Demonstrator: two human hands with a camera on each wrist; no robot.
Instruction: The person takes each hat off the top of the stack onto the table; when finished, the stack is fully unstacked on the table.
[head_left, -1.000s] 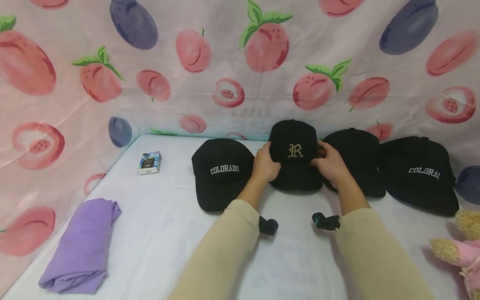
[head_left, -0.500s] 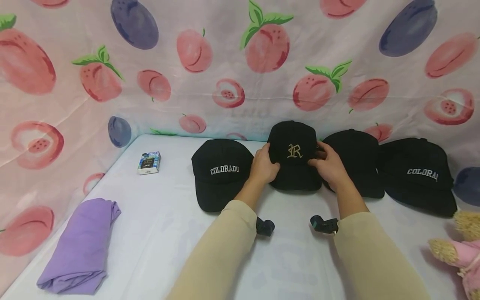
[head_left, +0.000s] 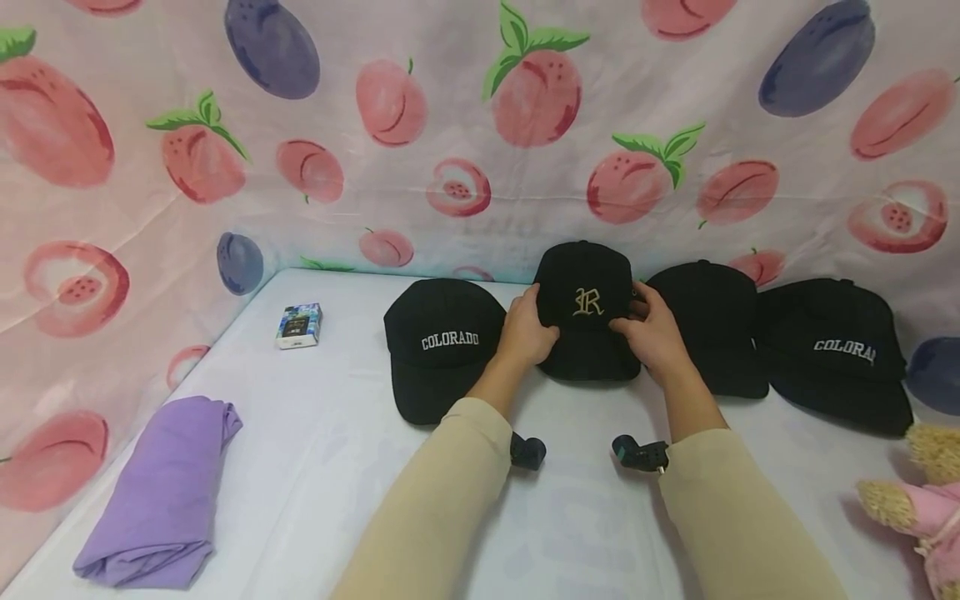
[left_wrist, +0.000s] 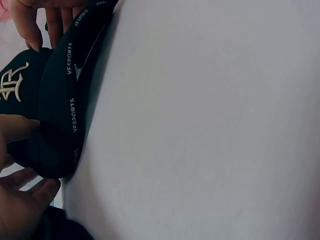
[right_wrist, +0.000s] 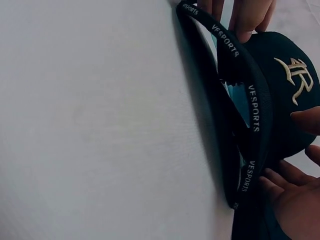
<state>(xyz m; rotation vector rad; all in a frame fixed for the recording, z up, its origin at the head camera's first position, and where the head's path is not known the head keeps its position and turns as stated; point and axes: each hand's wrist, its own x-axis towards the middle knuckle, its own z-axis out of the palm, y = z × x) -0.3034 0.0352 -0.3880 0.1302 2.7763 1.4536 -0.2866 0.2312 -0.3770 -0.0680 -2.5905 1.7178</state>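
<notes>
A black baseball cap with a gold embroidered letter on its front stands at the back of the white surface, brim forward. My left hand holds its left side, thumb lying on the front near the brim. From the other side my right hand grips it, thumb on the front and fingers along the edge. The right wrist view shows a band with repeated white "VESPORTS" lettering on the cap. A black cap marked COLORADO sits left of it, partly behind my left wrist. Just right of my right hand is another black cap.
At the far right stands another black cap with white lettering, and in front of it a plush toy in pink. A small patterned box and a folded purple cloth lie on the left. A fruit-print curtain closes the back.
The lettered cap has shifted very slightly left between both hands. My right hand has come a little left with it, its thumb further onto the front. The other things have stayed put.
</notes>
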